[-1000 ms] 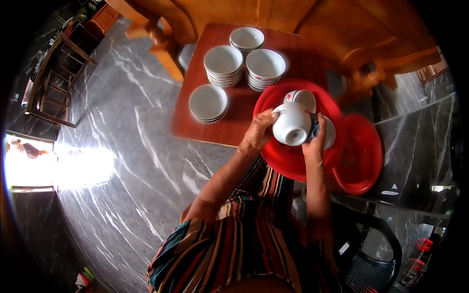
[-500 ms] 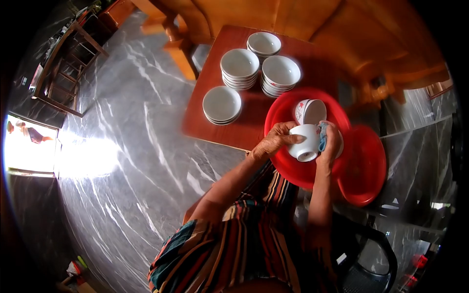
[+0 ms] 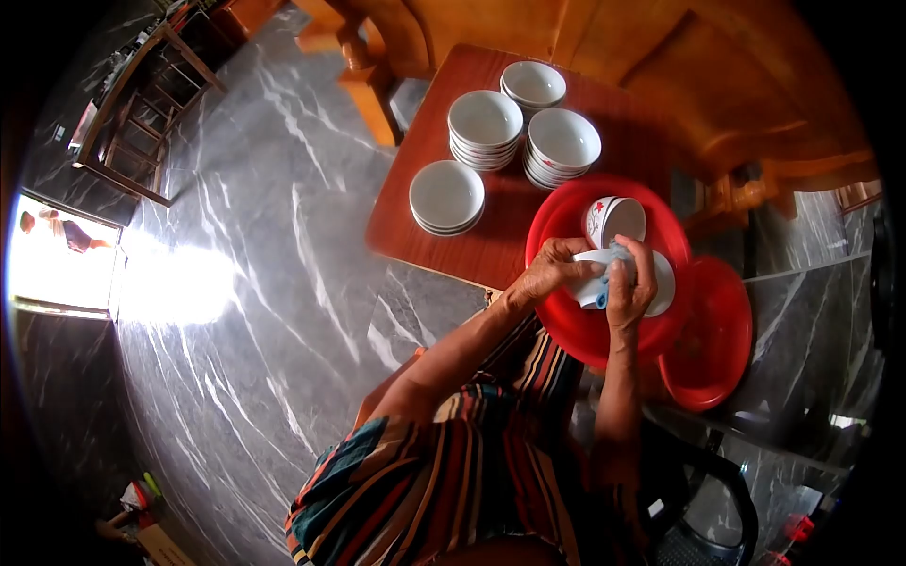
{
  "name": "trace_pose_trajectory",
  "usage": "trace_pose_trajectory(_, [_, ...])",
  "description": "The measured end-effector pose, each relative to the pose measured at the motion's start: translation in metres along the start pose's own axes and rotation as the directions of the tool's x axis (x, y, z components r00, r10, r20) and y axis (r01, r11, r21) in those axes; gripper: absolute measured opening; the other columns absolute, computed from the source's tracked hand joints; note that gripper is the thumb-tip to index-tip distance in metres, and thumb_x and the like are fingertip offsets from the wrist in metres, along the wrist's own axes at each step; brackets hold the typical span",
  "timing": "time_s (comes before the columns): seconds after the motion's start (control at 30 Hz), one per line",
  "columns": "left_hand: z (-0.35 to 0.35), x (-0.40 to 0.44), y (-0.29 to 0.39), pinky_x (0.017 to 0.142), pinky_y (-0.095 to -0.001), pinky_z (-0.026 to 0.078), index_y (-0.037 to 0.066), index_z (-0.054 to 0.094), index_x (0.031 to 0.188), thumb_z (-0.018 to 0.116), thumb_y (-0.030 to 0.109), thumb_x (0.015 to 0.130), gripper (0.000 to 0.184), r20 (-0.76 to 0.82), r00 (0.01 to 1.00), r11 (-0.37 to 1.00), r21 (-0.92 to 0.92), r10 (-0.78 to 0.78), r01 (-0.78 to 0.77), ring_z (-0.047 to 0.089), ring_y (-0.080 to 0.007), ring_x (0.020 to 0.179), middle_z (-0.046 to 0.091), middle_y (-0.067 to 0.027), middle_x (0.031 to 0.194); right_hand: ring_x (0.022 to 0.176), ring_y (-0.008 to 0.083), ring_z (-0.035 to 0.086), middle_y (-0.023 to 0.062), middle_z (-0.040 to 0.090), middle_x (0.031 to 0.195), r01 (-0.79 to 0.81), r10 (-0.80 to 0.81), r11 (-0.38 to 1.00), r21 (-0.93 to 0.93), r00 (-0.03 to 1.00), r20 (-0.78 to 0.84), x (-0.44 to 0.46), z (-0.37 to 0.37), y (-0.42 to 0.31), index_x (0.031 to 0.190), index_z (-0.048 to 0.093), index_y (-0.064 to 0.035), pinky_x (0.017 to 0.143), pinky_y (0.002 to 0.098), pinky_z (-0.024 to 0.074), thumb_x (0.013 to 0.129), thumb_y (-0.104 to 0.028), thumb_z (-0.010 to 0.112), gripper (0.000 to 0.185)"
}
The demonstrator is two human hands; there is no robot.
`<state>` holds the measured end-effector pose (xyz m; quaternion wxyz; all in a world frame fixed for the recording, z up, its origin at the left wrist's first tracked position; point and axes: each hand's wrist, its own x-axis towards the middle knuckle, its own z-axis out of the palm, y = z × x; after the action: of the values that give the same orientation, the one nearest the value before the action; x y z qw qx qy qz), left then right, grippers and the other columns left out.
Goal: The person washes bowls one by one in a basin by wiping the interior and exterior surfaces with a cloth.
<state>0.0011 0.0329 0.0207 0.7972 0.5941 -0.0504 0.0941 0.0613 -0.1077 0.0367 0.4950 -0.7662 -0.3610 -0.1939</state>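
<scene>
Above the red basin [image 3: 545,325], my left hand [image 3: 557,272] grips a white bowl [image 3: 585,294] by its side, thumb towards me. My right hand [image 3: 630,291] is closed around a blue-grey cloth [image 3: 602,298], pressed to that bowl's rim. Both hands cover much of the held bowl. Behind them in the basin, a white bowl with a red floral pattern [image 3: 623,221] lies tipped on its side. Another white bowl [image 3: 664,285] shows partly, just right of my right hand.
On the reddish-brown table [image 3: 401,236] stand several bowl stacks, the nearest a short stack [image 3: 446,193] at left. A second red basin [image 3: 713,349] sits lower right of the first. Carved wooden furniture [image 3: 604,57] stands behind the table, and a black chair [image 3: 741,491] is at my right.
The held bowl has turned, so its foot no longer faces me. My right hand has moved with the cloth across the bowl's near rim. The view has shifted slightly.
</scene>
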Motion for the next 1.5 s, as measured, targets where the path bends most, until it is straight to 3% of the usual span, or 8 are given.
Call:
trace_pose_trajectory(0.33, [0.002,-0.001,-0.004,0.065,-0.0230,0.046,0.003,0.065,0.078,0.068,0.013,0.079,0.010,-0.048,0.976,0.815,-0.560,-0.210,0.148,0.059,-0.0100,0.065,0.066,-0.0036,0.072,0.078,0.0226,0.055,0.0123,0.059,0.087,-0.250,0.250,0.966,-0.070,0.968,-0.016,-0.006,-0.010,0.026,0.096,0.060,-0.0013,0.070,0.0324,0.0438,0.089,-0.032,0.037,0.039])
trace_pose_trajectory(0.57, [0.006,-0.007,0.013,0.065,-0.0223,0.045,0.005,0.065,0.077,0.066,0.013,0.081,0.009,-0.276,0.961,0.947,-0.318,-0.039,-0.053,0.057,-0.0086,0.064,0.065,-0.0020,0.071,0.090,0.0232,0.054,0.0111,0.057,0.097,-0.381,0.380,0.924,0.036,0.924,0.035,-0.033,-0.004,0.060,0.102,0.058,-0.0040,0.079,0.0356,0.0444,0.090,-0.037,0.040,0.040])
trace_pose_trajectory(1.0, [0.004,-0.007,0.012,0.071,-0.0247,0.046,0.005,0.061,0.083,0.064,0.016,0.083,0.011,-0.155,0.969,0.720,-0.694,-0.193,0.032,0.057,-0.0092,0.072,0.064,-0.0022,0.079,0.093,0.0207,0.058,0.0043,0.058,0.095,-0.485,0.817,0.205,0.850,0.564,0.124,-0.030,0.005,0.058,0.095,0.055,-0.0112,0.082,0.0370,0.0488,0.089,-0.044,0.052,0.034])
trace_pose_trajectory(1.1, [0.001,-0.010,0.011,0.072,-0.0253,0.045,0.005,0.060,0.085,0.064,0.015,0.083,0.011,-0.080,0.994,0.742,-0.670,-0.073,0.000,0.057,-0.0101,0.074,0.063,-0.0035,0.081,0.087,0.0214,0.060,0.0046,0.060,0.088,-0.304,0.297,0.952,-0.018,0.941,-0.162,-0.047,0.007,0.085,0.086,0.056,-0.0112,0.079,0.0362,0.0499,0.088,-0.043,0.052,0.032])
trace_pose_trajectory(1.3, [-0.011,-0.003,-0.022,0.077,-0.0270,0.046,0.003,0.061,0.089,0.064,0.014,0.081,0.014,-0.002,0.999,0.914,-0.405,0.033,-0.031,0.059,-0.0130,0.079,0.064,-0.0055,0.085,0.083,0.0230,0.061,0.0065,0.060,0.090,-0.115,0.090,0.919,-0.378,0.992,-0.082,-0.049,-0.003,0.105,0.087,0.056,-0.0092,0.074,0.0371,0.0514,0.084,-0.046,0.054,0.037])
trace_pose_trajectory(1.33, [-0.009,-0.004,-0.010,0.079,-0.0274,0.046,0.001,0.062,0.093,0.066,0.014,0.080,0.018,0.023,1.000,0.924,-0.381,-0.003,0.012,0.059,-0.0137,0.081,0.065,-0.0064,0.087,0.084,0.0233,0.061,0.0069,0.060,0.091,-0.557,0.633,0.737,0.383,0.768,-0.099,-0.024,-0.010,0.065,0.088,0.056,-0.0085,0.074,0.0375,0.0514,0.084,-0.046,0.054,0.038])
trace_pose_trajectory(1.37, [-0.009,-0.005,-0.001,0.081,-0.0278,0.046,0.000,0.062,0.096,0.067,0.015,0.079,0.023,0.046,0.998,0.933,-0.355,-0.040,0.054,0.060,-0.0144,0.084,0.066,-0.0074,0.089,0.084,0.0236,0.061,0.0074,0.060,0.091,-0.537,0.870,-0.036,0.843,0.399,0.291,-0.010,-0.013,0.044,0.090,0.056,-0.0078,0.073,0.0379,0.0515,0.084,-0.047,0.054,0.040])
trace_pose_trajectory(1.5, [-0.009,0.000,0.006,0.083,-0.0289,0.046,-0.001,0.063,0.101,0.070,0.016,0.077,0.030,0.103,0.991,0.928,-0.355,-0.084,0.116,0.061,-0.0152,0.086,0.067,-0.0089,0.092,0.086,0.0236,0.060,0.0087,0.060,0.093,-0.543,0.849,0.029,0.839,0.456,0.266,-0.014,-0.010,0.057,0.095,0.056,-0.0064,0.074,0.0376,0.0512,0.084,-0.047,0.053,0.043])
